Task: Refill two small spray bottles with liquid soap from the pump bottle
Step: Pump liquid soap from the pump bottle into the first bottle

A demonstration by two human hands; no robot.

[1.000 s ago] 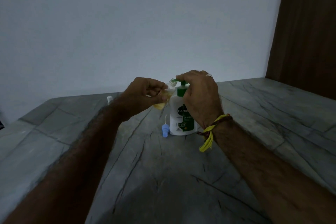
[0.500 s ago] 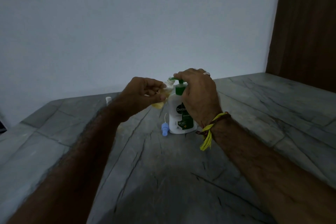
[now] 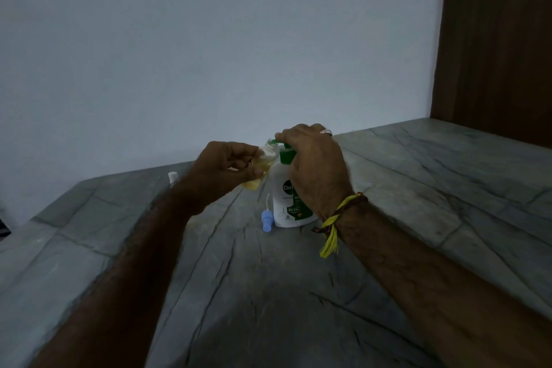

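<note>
Right now, in the head view, my left hand (image 3: pixel 230 169) grips a small spray bottle (image 3: pixel 263 163), fingers curled round its clear body, tilting its open neck up to the green spout of the pump bottle (image 3: pixel 288 197). I judge that tilt is there so the soap drops straight in. My right hand (image 3: pixel 313 164) sits on top of the pump, fingers bent over the green head, palm wrapping the near side of the bottle; it looks set to press while steadying the bottle on the stone counter (image 3: pixel 418 188). Just below my left fingertips and touching nothing, a blue spray cap (image 3: pixel 266 219) with its dip tube lies on the counter beside the pump bottle's base, presumably parked until refilling finishes. Beyond my left wrist a small white object (image 3: pixel 172 178) stands; whether it is the second bottle I cannot tell.
</note>
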